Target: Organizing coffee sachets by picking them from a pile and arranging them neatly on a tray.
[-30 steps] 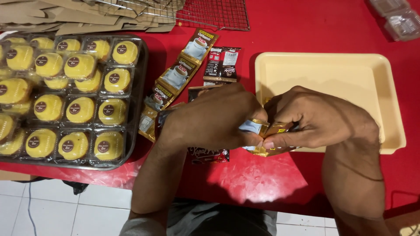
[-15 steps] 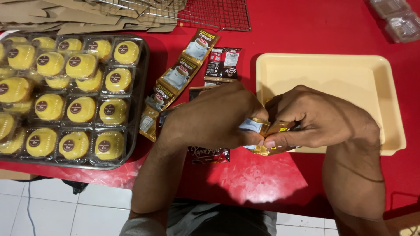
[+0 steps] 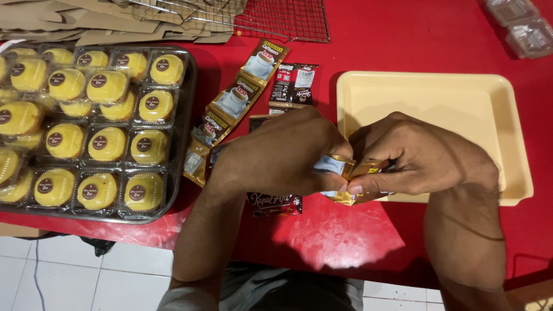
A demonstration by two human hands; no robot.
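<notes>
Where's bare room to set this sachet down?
The cream tray is bare beyond the right hand. Red tabletop lies free between the wire rack and the clear containers. It is crowded around the sachet strip and cake tray.

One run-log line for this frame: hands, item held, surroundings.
left hand: pinching gold sachet | right hand: pinching same sachet | beside: empty cream tray, sachet strip, tray of yellow cakes | surface: red table

small gold sachet (image 3: 351, 181), crumpled, pinched above the table edge.
</notes>
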